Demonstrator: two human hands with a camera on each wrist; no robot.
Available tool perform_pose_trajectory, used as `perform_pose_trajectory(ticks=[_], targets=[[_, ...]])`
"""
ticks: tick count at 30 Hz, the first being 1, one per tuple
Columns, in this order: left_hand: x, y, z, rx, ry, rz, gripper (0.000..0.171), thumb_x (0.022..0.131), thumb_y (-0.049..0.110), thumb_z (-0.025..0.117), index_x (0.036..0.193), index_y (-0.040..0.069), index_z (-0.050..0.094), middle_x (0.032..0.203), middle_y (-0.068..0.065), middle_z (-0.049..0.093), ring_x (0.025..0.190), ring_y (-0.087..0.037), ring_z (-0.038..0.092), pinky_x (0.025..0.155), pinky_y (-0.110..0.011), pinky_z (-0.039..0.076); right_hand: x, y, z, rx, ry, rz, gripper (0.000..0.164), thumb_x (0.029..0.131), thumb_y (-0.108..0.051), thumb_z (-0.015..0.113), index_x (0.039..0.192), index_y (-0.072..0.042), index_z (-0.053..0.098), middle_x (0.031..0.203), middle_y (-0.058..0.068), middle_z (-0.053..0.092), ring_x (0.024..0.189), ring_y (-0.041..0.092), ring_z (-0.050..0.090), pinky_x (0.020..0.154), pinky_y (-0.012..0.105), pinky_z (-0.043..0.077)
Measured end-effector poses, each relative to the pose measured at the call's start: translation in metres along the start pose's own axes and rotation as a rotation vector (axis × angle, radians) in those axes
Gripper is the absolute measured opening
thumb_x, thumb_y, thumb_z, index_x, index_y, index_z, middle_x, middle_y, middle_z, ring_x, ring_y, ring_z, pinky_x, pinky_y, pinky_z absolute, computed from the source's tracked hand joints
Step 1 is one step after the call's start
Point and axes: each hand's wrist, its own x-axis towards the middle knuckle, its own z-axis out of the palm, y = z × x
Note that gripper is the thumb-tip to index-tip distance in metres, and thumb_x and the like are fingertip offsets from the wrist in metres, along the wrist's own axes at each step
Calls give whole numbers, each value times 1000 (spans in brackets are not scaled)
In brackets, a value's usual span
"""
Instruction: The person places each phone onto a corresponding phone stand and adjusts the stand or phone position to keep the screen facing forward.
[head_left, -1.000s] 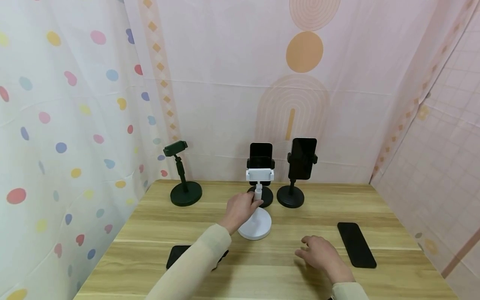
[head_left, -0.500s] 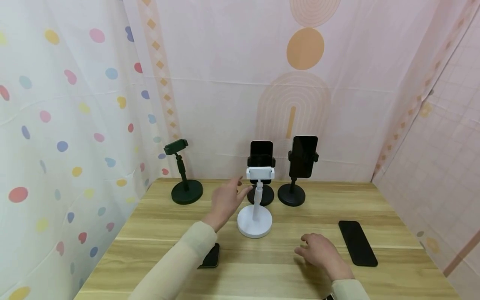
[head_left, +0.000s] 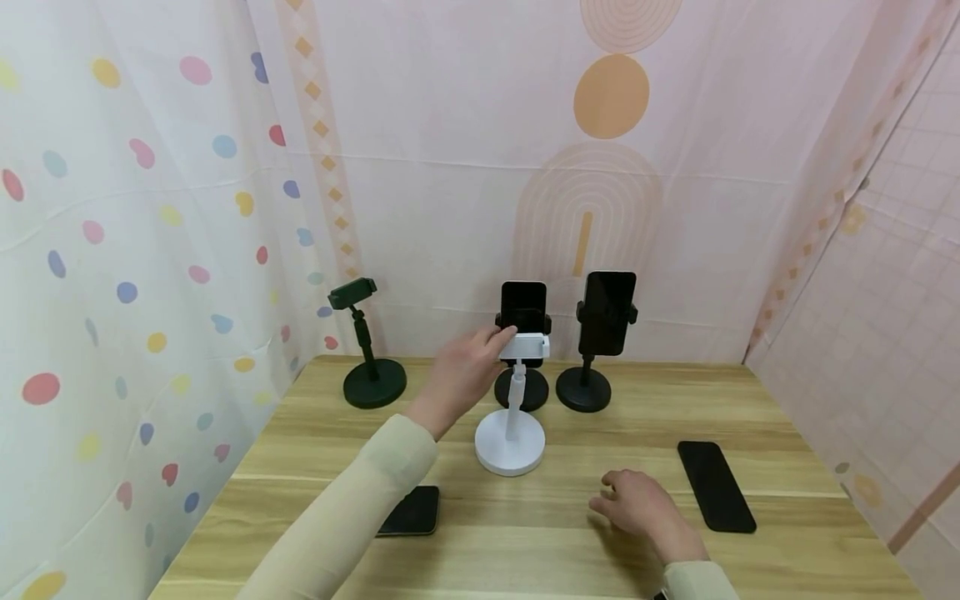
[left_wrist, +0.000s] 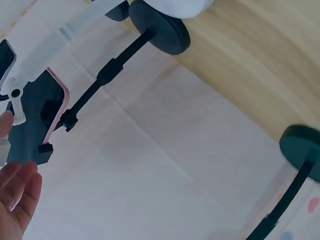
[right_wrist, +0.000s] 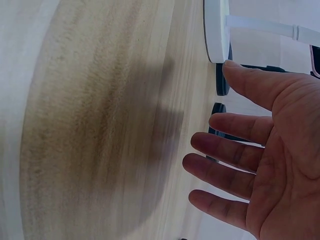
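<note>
My left hand (head_left: 463,375) is at the left end of the white clamp (head_left: 531,346) of a white phone stand (head_left: 510,442). Its thumb overlaps that end in the head view. The left wrist view shows loosely bent fingers (left_wrist: 31,192) apart from the thumb, with the clamp's edge near them; firm contact cannot be made out. The stand is upright on its round base. My right hand (head_left: 641,507) hovers low over the table, fingers relaxed and holding nothing, as the palm (right_wrist: 295,170) in the right wrist view shows.
Behind the white stand, two black stands hold phones, a left phone (head_left: 523,304) and a right phone (head_left: 609,312). A dark green stand (head_left: 375,383) stands at back left. One phone (head_left: 716,487) lies right; another phone (head_left: 416,512) is partly under my left sleeve. Curtains border the wooden table (head_left: 540,542).
My left hand has let go of the white stand's stem, drawn back left, then moved up to the clamp. My right hand has stayed in place.
</note>
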Motion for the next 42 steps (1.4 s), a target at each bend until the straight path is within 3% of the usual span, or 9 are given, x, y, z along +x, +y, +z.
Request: perform_pose_trajectory(ticks=[5,11,23,27,31,34,37,39,42], targets=[[7,1,-3,111,-43,71,51,86,7,77,134,11,60,102,-7,67,75,-18,66,60,-27,53,-1,1,2,11,-8,5,40,90,-28,72,114,4,68,106,15,70,103,36,64,91,53,48],[12,1,-10,165,-91,112,50,90,-1,69,136,14,60,111,-9,65,85,-21,67,68,-28,55,0,2,4,15,-19,5,39,90,-27,72,114,3,69,105,14,70,102,35,64,90,53,48],[21,0,-13,125,-97,148,44,88,-4,71,129,13,66,112,-10,63,96,-23,64,73,-30,55,0,3,6,24,-37,6,39,91,-28,72,115,3,68,100,11,70,97,32,65,88,52,50],[25,3,-14,112,-108,129,46,85,0,76,128,13,67,118,-10,61,100,-25,64,76,-32,55,0,4,7,30,-35,7,39,91,-28,72,114,2,69,101,11,70,96,32,65,87,52,50],[23,8,-11,67,-71,35,60,79,-1,79,135,9,60,126,-15,60,106,-28,64,81,-34,55,0,4,8,26,-32,7,38,90,-28,73,113,2,69,100,9,70,94,30,65,86,51,51],[20,13,-7,8,10,-110,58,84,0,71,139,2,52,120,-18,63,100,-30,66,75,-36,57,0,4,7,26,-32,9,38,91,-29,73,113,2,69,99,9,70,93,28,65,86,50,51],[20,20,-5,-45,48,-280,54,96,22,64,140,-2,46,109,-17,64,88,-29,66,62,-37,56,0,4,7,26,-25,7,38,91,-29,72,113,2,69,100,10,70,94,30,65,86,51,51],[22,24,-5,-56,6,-381,65,98,45,59,142,-1,43,102,-15,64,78,-26,64,55,-36,54,1,5,7,21,-13,1,39,91,-29,72,114,3,69,102,11,70,97,32,65,87,51,50],[28,29,-5,-58,-101,-488,78,91,67,53,133,2,46,89,-10,62,67,-22,61,50,-33,50,2,5,6,14,7,-11,40,91,-29,72,114,3,68,106,14,70,101,35,65,89,52,49]])
